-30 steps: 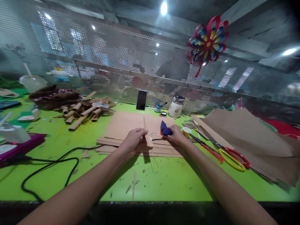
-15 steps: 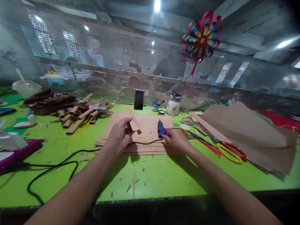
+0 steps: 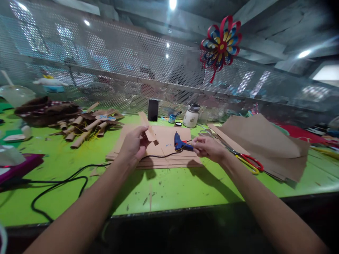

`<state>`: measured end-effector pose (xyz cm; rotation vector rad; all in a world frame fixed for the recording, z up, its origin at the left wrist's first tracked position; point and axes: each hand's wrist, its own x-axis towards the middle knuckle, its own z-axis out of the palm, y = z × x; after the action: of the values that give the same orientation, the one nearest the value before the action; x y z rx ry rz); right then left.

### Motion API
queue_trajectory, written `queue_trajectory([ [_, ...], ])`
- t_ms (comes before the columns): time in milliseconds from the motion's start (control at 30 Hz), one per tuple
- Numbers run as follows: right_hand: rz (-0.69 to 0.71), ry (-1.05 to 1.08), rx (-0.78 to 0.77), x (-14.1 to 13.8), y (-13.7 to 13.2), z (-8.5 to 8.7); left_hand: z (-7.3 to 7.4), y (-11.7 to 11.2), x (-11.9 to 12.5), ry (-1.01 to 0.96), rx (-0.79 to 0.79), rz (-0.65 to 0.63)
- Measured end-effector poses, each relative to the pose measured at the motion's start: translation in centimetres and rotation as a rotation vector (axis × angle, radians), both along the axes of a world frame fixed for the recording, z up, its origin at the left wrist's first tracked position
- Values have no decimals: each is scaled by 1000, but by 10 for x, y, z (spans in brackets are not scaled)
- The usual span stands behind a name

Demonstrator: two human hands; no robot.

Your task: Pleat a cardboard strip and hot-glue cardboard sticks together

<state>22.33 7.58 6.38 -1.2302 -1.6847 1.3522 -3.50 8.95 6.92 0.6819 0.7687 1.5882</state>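
My left hand [image 3: 135, 143] pinches a folded strip of brown card [image 3: 150, 134] above a stack of brown card sheets [image 3: 124, 141]. Lying on that stack is a blue glue gun [image 3: 180, 141], its nozzle pointing up and away and its handle to the right. Beside the handle's end, my right hand [image 3: 208, 146] has thumb and fingertips pressed together; something small and yellowish at the tips is too fine to name. A black cord [image 3: 156, 156] crosses the stack below the gun.
Red-and-yellow-handled scissors [image 3: 249, 164] lie by large brown paper sheets [image 3: 265, 141] on the right. Rolled card tubes [image 3: 82, 137] with yellow strands are at left, near a purple power strip [image 3: 23, 169]. A phone [image 3: 153, 110] and a white jug [image 3: 191, 116] stand behind.
My right hand has come off the glue gun's handle and shifted right, its fingertips now pinched. The left hand still holds the card strip. The view has turned slightly right.
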Motion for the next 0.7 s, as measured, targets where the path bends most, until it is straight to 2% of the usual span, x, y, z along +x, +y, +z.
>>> queue_trajectory([
  [100, -22, 59, 39, -9, 0, 37, -4, -3, 3, 57, -56, -97],
  [200, -54, 17, 202, -30, 5, 70, -11, -3, 4, 79, -52, -153],
  [267, -84, -58, 326, -47, 15, 84, -17, -2, 4, 94, -18, -170],
  [400, -224, -368, 571, -74, 56, 95, -28, -4, 8, 161, 22, -175],
  [500, -268, -422, 631, -89, 91, 99, -31, -10, 13, 202, 10, -200],
  [600, -205, -427, 661, -102, 106, 106, -33, -15, 18, 228, -20, -247],
  [700, -74, -401, 684, -112, 99, 110, -35, -16, 22, 221, -24, -274],
])
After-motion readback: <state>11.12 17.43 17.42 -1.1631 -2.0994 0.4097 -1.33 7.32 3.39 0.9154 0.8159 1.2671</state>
